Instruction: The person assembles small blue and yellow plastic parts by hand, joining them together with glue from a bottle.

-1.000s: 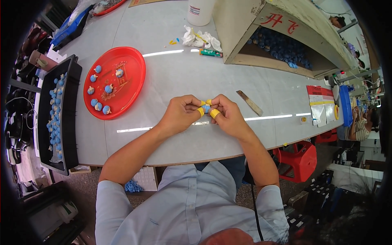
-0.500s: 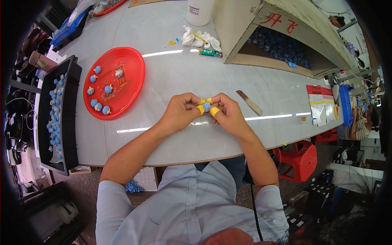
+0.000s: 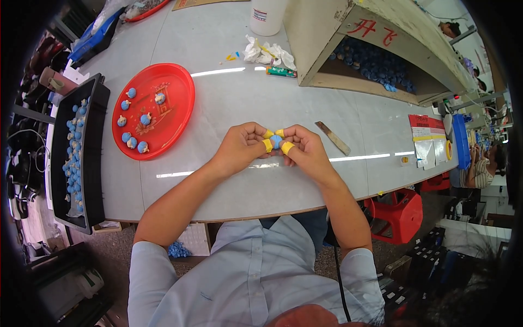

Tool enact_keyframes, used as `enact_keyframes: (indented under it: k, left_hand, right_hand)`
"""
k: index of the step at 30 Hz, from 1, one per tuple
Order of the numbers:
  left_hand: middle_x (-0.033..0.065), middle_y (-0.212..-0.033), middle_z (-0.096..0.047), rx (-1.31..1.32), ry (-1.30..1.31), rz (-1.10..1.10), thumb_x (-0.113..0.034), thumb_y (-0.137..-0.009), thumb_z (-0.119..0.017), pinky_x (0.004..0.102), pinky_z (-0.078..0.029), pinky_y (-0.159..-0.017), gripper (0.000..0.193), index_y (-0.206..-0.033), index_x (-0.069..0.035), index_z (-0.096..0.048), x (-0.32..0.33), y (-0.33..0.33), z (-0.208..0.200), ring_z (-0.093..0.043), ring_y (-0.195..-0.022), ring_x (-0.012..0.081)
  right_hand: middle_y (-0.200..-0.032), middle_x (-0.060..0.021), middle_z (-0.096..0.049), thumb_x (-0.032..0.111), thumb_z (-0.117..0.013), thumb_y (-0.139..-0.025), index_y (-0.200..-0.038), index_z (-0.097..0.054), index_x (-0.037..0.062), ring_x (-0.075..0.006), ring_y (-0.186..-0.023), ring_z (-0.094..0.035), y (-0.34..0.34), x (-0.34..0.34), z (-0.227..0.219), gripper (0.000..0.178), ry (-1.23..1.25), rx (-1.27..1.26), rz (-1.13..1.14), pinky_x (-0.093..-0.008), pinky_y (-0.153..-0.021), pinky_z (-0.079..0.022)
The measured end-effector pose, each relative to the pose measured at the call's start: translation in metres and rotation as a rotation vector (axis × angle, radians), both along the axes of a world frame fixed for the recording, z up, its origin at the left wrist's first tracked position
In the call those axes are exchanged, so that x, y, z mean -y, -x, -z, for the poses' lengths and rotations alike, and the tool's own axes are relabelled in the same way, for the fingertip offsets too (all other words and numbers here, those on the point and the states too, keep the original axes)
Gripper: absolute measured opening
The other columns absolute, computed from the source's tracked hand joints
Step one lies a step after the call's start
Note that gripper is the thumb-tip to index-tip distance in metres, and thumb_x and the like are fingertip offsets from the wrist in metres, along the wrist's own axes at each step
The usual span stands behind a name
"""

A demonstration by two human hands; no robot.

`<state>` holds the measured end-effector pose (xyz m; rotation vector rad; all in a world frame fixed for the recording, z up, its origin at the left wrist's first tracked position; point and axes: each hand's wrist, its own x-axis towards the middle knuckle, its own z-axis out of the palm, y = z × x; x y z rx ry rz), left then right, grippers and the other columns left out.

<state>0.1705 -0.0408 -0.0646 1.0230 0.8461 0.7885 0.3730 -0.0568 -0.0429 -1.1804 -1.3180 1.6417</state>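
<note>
Both hands meet over the grey table [image 3: 218, 109], pinching one small round blue piece [image 3: 276, 142] between them. My left hand [image 3: 243, 148] holds its left side with thumb and index finger. Against its right side press the thumb and fingers of my right hand [image 3: 305, 151]. Yellow tape wraps the thumb and a fingertip on each hand. The fingers cover part of the piece, so its far side is hidden. Several small blue and cream figure pieces [image 3: 145, 119] lie on a red round tray [image 3: 185, 117] to the left.
A black bin [image 3: 97, 158] of similar blue pieces stands at far left. A flat metal blade [image 3: 333, 138] lies right of my hands. Beyond are crumpled tissue [image 3: 277, 55], a green box [image 3: 281, 72], a white bottle [image 3: 266, 16] and a wooden cabinet [image 3: 321, 43] holding blue pieces.
The blue piece has turned slightly between my fingers and shows a rounder blue face. Both hands stay in nearly the same place.
</note>
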Motion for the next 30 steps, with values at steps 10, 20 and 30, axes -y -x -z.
enact_keyframes:
  k: [10,20,30]
  left_hand:
    - [0.0124,-0.100,-0.066,0.038,0.006,0.005,0.001,-0.089,-0.062,0.0268,-0.058,-0.081,0.018,-0.105,0.008,-0.058,0.001,0.001,-0.002,-0.069,-0.090,0.0174]
    - [0.0093,-0.092,-0.067,-0.095,-0.111,-0.013,0.003,-0.085,-0.063,0.0220,-0.051,-0.072,0.013,-0.097,0.007,-0.060,0.005,-0.002,0.008,-0.064,-0.085,0.0092]
    - [0.0079,-0.089,-0.067,-0.089,-0.156,-0.046,0.004,-0.083,-0.060,0.0212,-0.048,-0.069,0.013,-0.096,0.006,-0.059,0.006,-0.004,0.007,-0.064,-0.082,0.0076]
  right_hand:
    - [-0.083,-0.0017,-0.062,0.004,-0.057,-0.092,-0.107,-0.056,0.0014,-0.0039,-0.063,-0.055,0.001,0.001,-0.001,0.015,-0.017,0.005,-0.024,-0.0184,-0.055,-0.044]
    - [-0.087,-0.0043,-0.060,-0.008,-0.052,-0.088,-0.100,-0.051,-0.0009,-0.0046,-0.070,-0.056,0.000,0.003,0.011,0.014,-0.105,0.020,-0.041,-0.0211,-0.058,-0.047]
    - [-0.087,-0.0042,-0.061,-0.011,-0.050,-0.082,-0.101,-0.051,-0.0015,-0.0049,-0.071,-0.057,-0.001,0.002,0.019,0.021,-0.172,0.049,-0.036,-0.0214,-0.060,-0.047]
